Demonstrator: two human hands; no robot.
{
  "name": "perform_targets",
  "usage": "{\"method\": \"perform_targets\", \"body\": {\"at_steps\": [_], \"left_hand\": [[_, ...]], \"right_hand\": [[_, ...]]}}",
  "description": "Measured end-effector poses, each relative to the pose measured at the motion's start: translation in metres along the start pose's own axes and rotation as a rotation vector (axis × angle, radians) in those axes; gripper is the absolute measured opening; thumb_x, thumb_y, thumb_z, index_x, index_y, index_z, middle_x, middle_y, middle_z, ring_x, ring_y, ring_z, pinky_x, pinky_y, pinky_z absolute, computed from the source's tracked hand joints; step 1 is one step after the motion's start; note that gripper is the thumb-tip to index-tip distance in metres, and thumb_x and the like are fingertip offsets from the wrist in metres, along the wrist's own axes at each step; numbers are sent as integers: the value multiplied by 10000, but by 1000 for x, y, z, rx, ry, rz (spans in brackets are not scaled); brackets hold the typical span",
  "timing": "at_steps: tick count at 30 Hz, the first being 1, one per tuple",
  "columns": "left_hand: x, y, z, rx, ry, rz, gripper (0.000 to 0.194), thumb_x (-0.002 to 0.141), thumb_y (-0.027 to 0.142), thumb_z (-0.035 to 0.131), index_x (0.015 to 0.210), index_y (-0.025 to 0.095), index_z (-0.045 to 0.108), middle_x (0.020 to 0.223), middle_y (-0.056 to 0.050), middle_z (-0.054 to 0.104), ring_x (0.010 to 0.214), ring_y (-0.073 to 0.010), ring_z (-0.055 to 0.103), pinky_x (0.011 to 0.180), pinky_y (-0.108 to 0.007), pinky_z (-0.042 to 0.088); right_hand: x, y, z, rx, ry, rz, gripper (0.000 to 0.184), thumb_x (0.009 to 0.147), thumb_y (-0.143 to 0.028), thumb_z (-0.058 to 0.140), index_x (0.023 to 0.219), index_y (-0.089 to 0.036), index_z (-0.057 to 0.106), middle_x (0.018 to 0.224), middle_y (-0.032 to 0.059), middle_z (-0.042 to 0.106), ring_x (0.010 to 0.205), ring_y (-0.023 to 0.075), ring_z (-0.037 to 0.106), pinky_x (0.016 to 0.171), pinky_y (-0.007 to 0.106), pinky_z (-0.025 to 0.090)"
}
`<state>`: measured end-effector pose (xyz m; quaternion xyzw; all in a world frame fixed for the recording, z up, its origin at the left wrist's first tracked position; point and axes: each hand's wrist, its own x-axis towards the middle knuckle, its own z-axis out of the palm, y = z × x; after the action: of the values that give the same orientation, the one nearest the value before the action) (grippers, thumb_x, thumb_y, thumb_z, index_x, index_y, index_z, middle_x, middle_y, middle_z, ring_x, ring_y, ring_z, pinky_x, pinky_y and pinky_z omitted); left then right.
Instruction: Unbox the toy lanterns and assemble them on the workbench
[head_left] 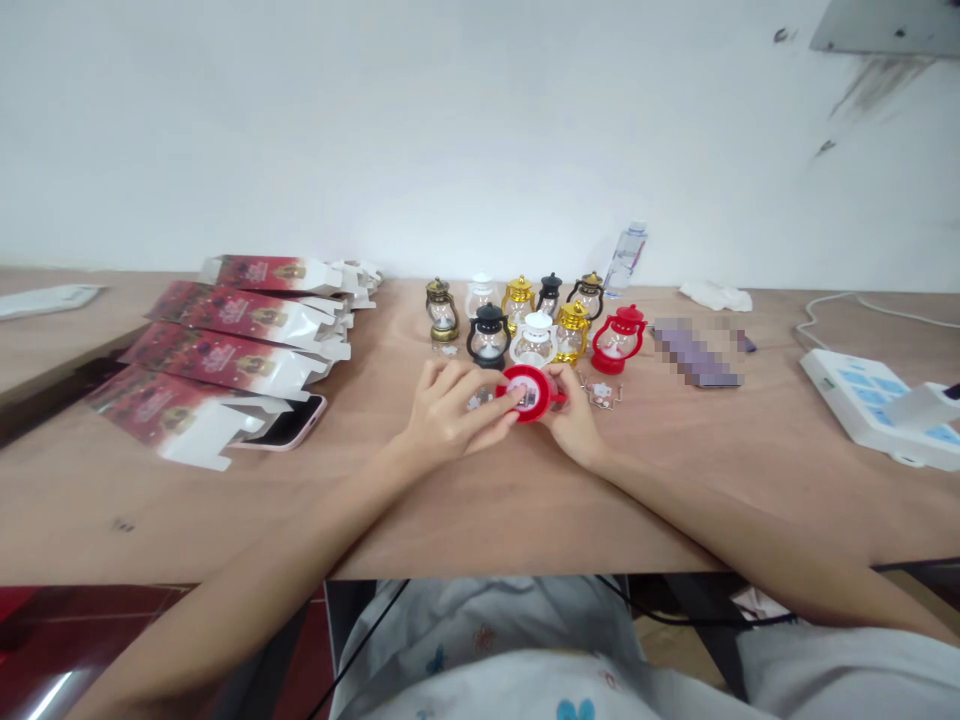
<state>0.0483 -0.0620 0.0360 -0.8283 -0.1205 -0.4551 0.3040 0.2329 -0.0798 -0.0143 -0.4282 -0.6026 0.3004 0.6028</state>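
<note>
red lantern (529,392), between left hand (448,412), right hand (574,418)

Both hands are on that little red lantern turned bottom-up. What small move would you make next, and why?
Probably keep the left hand steadying the small red plastic lantern while the right hand reaches for the tiny loose parts lying just beside it on the wooden table. The lantern's underside faces the camera, seemingly open, and the parts lie within easy reach.
</note>
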Motion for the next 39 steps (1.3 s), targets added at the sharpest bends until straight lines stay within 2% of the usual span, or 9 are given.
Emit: {"method": "perform_targets", "body": {"at_steps": [4, 7, 14, 19, 23, 26, 29, 33, 39], "left_hand": [[1, 5, 0, 113, 14, 107, 312, 773, 440, 620, 990, 215, 621, 890, -28, 684, 776, -179, 552, 709, -350, 326], [1, 11, 3, 175, -35, 81, 237, 797, 367, 606, 979, 216, 613, 906, -31, 686, 808, -188, 576, 738, -361, 319], [-2, 7, 5, -58, -144, -151, 415, 834, 301, 539, 1223, 174, 472, 1059, -96, 646, 865, -200, 583, 750, -339, 349], [-13, -29, -1, -146, -113, -426, 369, 844, 257, 484, 1198, 151, 490, 1026, -97, 640, 936, -218, 560, 815, -350, 371], [-25, -66, 0, -336, -475, -642, 192, 796, 292, 529, 900, 179, 644, 894, -46, 672, 830, -195, 595, 737, -299, 418], [-34, -79, 2, -498, -802, -602, 199, 749, 365, 591, 841, 217, 686, 880, -16, 687, 785, -184, 615, 671, -259, 434], [-38, -79, 5, -568, -930, -570, 167, 745, 369, 608, 815, 259, 713, 844, 12, 705, 755, -169, 629, 650, -239, 430], [-35, -73, 6, -623, -779, -618, 121, 725, 335, 652, 707, 228, 707, 677, 10, 691, 584, -127, 593, 523, -212, 399], [-8, -46, -4, -612, -166, -792, 172, 711, 365, 717, 756, 199, 713, 737, -31, 693, 591, -117, 558, 492, -233, 396]], "right_hand": [[0, 2, -1, 21, -16, 5, 342, 650, -306, 705, 866, -229, 451, 831, -23, 552, 781, 154, 530, 708, 291, 445], [0, 5, -1, 47, -2, 40, 361, 634, -310, 721, 863, -230, 453, 843, -24, 549, 782, 151, 532, 724, 295, 452], [0, 3, 4, 139, -20, 140, 443, 585, -343, 772, 922, -225, 510, 945, 15, 615, 893, 187, 578, 854, 370, 471], [1, 2, 5, 186, 32, 221, 510, 574, -331, 783, 1011, -202, 555, 1077, 69, 631, 1016, 222, 577, 967, 441, 422], [2, 1, 3, 192, 21, 193, 481, 586, -322, 779, 1007, -200, 582, 1080, 64, 646, 1023, 222, 586, 974, 434, 423], [2, -1, 3, 176, 10, 180, 460, 585, -322, 780, 988, -202, 593, 1062, 59, 657, 1014, 222, 595, 975, 433, 424], [2, -1, 3, 160, 19, 189, 489, 572, -328, 786, 1000, -203, 586, 1080, 66, 650, 1025, 227, 592, 976, 441, 421], [2, 2, 3, 143, 0, 183, 518, 566, -335, 789, 1017, -196, 576, 1094, 78, 639, 1034, 225, 585, 990, 445, 405], [-1, 2, 3, 53, -100, 151, 497, 575, -344, 786, 994, -198, 562, 1021, 59, 649, 989, 219, 594, 941, 439, 434]]}}
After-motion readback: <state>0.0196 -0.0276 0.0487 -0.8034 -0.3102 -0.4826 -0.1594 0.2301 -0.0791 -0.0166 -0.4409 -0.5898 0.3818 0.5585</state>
